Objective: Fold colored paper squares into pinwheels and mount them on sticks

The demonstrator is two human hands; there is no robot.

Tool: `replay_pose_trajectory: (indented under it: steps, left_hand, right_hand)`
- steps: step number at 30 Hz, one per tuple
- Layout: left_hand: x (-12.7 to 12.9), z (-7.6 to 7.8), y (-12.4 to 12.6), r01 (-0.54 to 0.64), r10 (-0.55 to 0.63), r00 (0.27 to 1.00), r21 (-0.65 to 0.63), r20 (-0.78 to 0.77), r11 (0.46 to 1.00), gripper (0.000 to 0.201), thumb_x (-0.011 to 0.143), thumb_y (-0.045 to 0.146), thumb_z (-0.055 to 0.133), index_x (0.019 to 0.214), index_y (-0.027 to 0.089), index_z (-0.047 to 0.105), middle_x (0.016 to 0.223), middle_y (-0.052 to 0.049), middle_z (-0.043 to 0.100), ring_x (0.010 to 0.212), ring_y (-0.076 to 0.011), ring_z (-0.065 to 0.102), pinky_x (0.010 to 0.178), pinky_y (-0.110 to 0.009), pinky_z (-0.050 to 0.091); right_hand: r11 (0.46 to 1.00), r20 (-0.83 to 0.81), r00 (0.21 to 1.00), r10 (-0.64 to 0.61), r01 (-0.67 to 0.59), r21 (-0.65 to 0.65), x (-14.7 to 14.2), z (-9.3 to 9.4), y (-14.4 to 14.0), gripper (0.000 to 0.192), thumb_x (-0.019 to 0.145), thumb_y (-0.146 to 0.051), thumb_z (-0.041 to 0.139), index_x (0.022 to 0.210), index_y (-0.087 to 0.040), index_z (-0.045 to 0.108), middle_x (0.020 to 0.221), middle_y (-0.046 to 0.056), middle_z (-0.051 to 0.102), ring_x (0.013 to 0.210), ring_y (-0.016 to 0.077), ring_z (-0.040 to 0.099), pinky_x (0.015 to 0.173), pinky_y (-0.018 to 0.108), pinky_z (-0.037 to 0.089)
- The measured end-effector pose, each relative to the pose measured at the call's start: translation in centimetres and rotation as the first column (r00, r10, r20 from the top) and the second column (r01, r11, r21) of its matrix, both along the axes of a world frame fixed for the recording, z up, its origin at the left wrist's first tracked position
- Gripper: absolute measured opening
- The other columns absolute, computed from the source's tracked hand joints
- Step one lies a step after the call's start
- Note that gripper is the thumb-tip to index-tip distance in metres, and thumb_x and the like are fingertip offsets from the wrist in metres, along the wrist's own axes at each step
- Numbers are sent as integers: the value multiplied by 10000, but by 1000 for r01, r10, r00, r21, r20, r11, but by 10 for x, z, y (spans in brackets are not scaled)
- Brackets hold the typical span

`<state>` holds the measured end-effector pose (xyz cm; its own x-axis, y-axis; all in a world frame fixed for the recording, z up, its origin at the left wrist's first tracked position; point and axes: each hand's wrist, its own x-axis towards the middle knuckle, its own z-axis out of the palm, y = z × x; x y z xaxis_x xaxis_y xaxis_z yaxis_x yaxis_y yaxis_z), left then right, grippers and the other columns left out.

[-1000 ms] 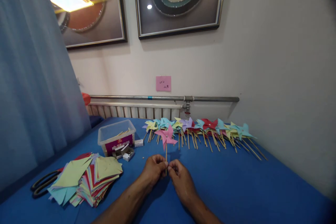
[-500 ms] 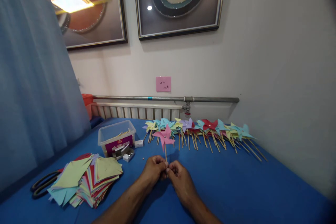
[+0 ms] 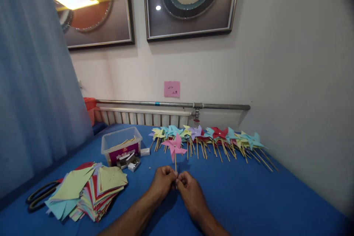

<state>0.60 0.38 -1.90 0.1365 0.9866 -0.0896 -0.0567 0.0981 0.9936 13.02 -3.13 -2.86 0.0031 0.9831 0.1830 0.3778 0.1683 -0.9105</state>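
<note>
A pink paper pinwheel stands upright on a thin wooden stick in front of me. My left hand pinches the lower part of that stick from the left. From the right, the thumb and fingertips of my right hand close on the same stretch of stick. The stick's bottom end shows just below my fingers. Behind it, a long row of finished pinwheels in blue, yellow, purple and red lies on the blue cover.
At left lie a fanned stack of cut coloured paper and black-handled scissors. A clear plastic box holds thin sticks, with small open boxes of metal pins by it. A blue curtain hangs left; a pipe runs along the wall.
The pink pinwheel's blades have turned a little between the two frames. My hands keep their pinch on the stick, and the view has shifted slightly.
</note>
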Motion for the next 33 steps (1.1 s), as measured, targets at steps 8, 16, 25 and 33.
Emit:
replay_pose_trajectory:
  steps: [8, 16, 25, 33]
  left_hand:
    - [0, -6, -1, -21, 24, 998, 67, -59, 998, 362, 626, 482, 732, 559, 201, 513, 424, 48, 463, 383, -96, 400, 436, -247, 262]
    - [0, -2, -5, -24, 31, 994, 69, -104, 997, 403, 592, 569, 681, 581, 200, 521, 414, 51, 466, 376, -94, 397, 424, -239, 261]
    - [-3, 4, -9, 17, -8, 982, 44, -188, 999, 405, 621, 570, 685, 612, 198, 526, 440, 62, 469, 364, -90, 408, 420, -232, 260]
    - [-2, -4, -11, 84, -64, 962, 65, -264, 994, 360, 674, 524, 661, 624, 199, 513, 487, 62, 465, 418, -89, 424, 456, -232, 279]
  right_hand:
    - [995, 155, 984, -87, 93, -28, -2, 6, -6, 159, 870, -290, 532, 734, -225, 581, 675, 7, 681, 619, 162, 591, 577, 262, 338]
    - [986, 222, 962, -157, 165, -19, -5, 12, -11, 191, 876, -272, 531, 707, -219, 602, 675, 5, 690, 627, 158, 600, 580, 252, 337]
    - [950, 445, 852, -277, 312, -6, 75, 26, 22, 185, 860, -206, 536, 766, -190, 695, 708, 25, 725, 663, 150, 647, 593, 228, 368]
    - [801, 646, 616, -450, 598, -12, 230, 63, 56, 290, 870, -170, 505, 687, -139, 729, 748, 161, 727, 734, 240, 679, 627, 290, 365]
